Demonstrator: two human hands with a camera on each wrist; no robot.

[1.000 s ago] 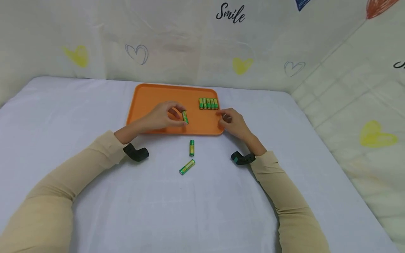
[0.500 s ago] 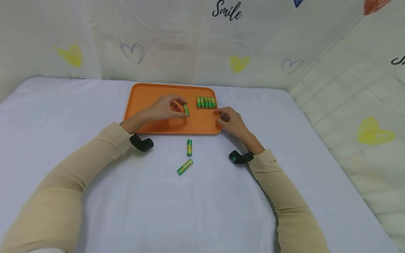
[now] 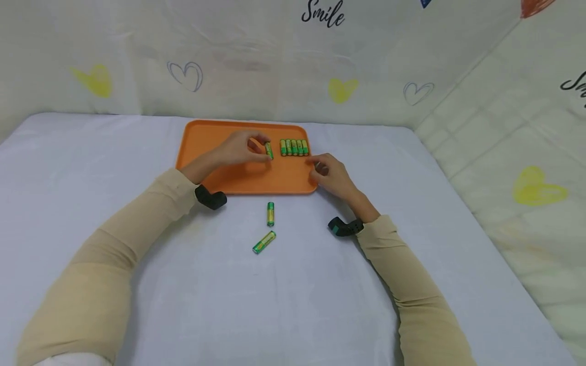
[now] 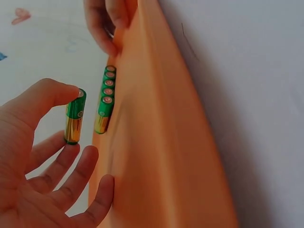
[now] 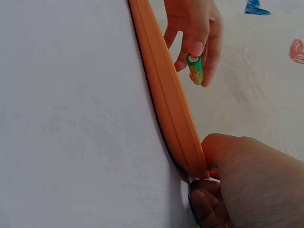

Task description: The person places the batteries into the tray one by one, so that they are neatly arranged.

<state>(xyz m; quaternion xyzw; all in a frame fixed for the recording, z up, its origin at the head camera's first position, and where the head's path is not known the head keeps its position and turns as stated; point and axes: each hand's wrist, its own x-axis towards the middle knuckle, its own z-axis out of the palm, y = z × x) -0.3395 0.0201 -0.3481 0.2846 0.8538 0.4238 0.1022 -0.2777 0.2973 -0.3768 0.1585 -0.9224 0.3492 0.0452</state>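
Observation:
My left hand (image 3: 242, 148) pinches a green-and-gold battery (image 3: 269, 150) between thumb and fingers, held tilted above the orange tray (image 3: 238, 183). In the left wrist view the thumb presses one end of this battery (image 4: 74, 118) and fingertips support the other. Just to its right on the tray, several matching batteries (image 3: 294, 147) stand side by side in a row. My right hand (image 3: 334, 175) grips the tray's right edge; in the right wrist view the thumb lies against the rim (image 5: 190, 152), with curled fingers partly hidden beside it.
Two loose batteries lie on the white cloth in front of the tray: one nearly straight (image 3: 270, 214), one slanted battery (image 3: 264, 242) nearer. A white patterned wall sheet (image 3: 256, 66) rises behind the table. Black wrist cameras hang below both wrists.
My left hand has carried the pinched battery away from me, closer to the row. My right hand stays at the tray's edge. The head view has shifted slightly.

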